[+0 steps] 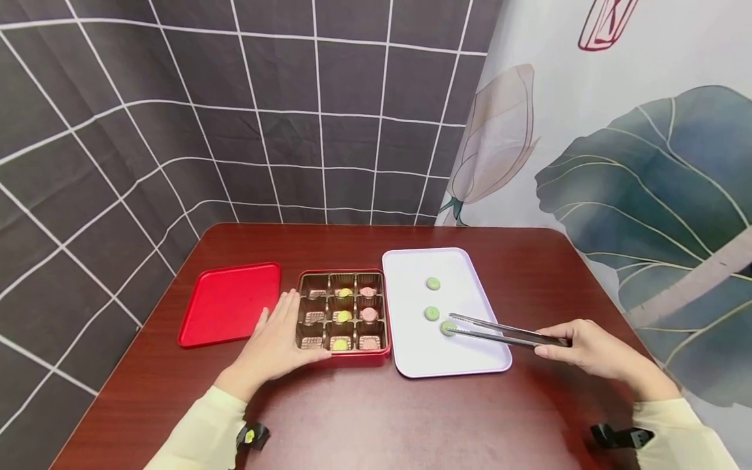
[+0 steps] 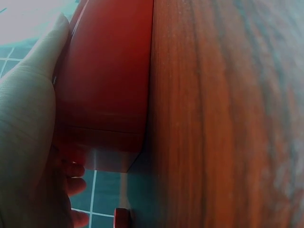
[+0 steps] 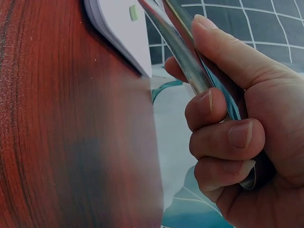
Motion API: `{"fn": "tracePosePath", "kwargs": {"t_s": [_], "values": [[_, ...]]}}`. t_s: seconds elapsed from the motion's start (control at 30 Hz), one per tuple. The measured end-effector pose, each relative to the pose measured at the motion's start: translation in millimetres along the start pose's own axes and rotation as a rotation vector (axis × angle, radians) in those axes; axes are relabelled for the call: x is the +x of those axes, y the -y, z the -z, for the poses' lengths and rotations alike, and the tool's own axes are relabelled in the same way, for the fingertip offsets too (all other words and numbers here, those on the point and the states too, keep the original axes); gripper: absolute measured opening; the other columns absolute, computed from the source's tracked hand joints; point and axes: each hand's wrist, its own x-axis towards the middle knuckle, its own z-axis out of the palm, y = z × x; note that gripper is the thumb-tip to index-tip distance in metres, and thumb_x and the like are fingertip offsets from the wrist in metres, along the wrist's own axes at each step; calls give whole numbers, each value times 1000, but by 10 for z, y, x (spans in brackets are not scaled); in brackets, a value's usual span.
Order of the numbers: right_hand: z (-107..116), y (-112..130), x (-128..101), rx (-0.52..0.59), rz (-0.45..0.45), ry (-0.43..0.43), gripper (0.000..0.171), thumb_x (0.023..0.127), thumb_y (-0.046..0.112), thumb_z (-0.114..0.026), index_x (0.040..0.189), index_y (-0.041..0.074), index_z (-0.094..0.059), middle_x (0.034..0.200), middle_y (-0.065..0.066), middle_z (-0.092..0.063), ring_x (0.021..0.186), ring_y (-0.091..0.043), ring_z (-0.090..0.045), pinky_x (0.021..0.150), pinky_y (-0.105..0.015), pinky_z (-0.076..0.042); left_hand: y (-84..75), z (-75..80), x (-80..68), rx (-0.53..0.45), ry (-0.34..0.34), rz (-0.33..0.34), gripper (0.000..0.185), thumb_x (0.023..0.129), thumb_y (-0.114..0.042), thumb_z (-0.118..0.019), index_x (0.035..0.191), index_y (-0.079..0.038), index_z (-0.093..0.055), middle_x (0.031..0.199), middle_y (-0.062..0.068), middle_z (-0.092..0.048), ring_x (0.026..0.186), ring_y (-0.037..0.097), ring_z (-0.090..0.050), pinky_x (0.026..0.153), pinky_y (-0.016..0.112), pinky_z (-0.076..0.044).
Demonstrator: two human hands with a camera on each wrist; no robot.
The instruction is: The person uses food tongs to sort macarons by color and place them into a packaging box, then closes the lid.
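On the left of the reddish-brown wooden surface (image 1: 352, 418) lies a flat, red, rounded-square lid (image 1: 230, 304). Beside it, the left hand (image 1: 276, 343) rests against a red box with a gold, nine-compartment insert (image 1: 360, 359), fingers extended at its left side, thumb along its near edge. Round yellow pieces (image 1: 343, 316) sit in the box's middle column, round pink pieces (image 1: 369, 314) in its right column. Just right of the box, a white rectangular tray (image 1: 464, 359) bears three round green pieces. The nearest green piece (image 1: 448, 327) lies at the parted tips of long metal tongs (image 1: 517, 332); whether they touch it, I cannot tell. The right hand's (image 1: 584, 349) grip is wrapped round the tongs' other end, well apart from that piece and to its right.
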Motion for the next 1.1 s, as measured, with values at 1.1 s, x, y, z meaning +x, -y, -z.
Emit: {"fn": "tracePosePath", "kwargs": {"t_s": [1.1], "values": [[-105,-57,63,-41,23,5,28,82,34,-76,105,19,-75,86,14,-70,69,-4,-57,58,-21,-45,-14,14,0,12,-9,-12,127,64,-79,-65,151,0,-19,156,18,-22,145,35,-16,112,60,-15]]}}
